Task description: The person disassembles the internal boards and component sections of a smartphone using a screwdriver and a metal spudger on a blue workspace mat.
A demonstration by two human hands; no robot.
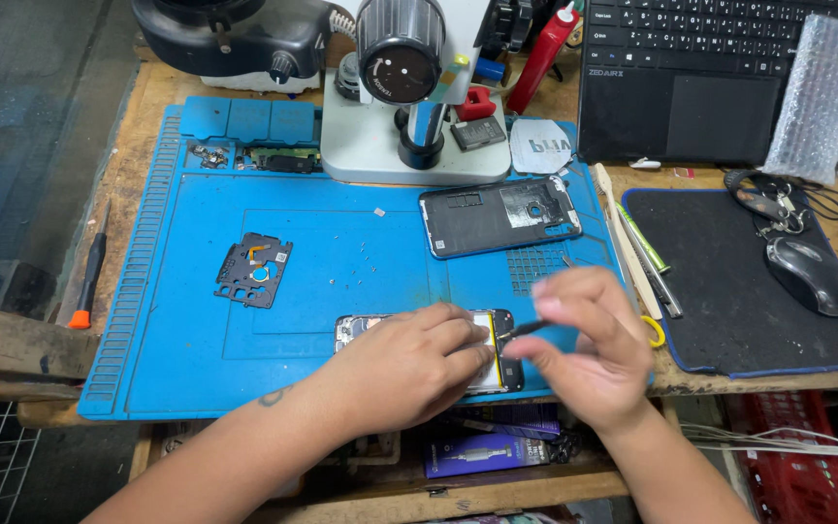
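Left hand (419,364) flat on the opened phone (497,351), pinning it to the mat (186,291). Right hand (589,344) pinches tweezers (526,329), tip touching the phone beside the left fingers. Back cover (499,215) beyond both hands.

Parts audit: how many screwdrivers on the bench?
1 clearly: the orange-tipped screwdriver lies on the wood left of the blue mat. The right hand holds a thin dark tool, type unclear. Tools by the black mousepad may include more.
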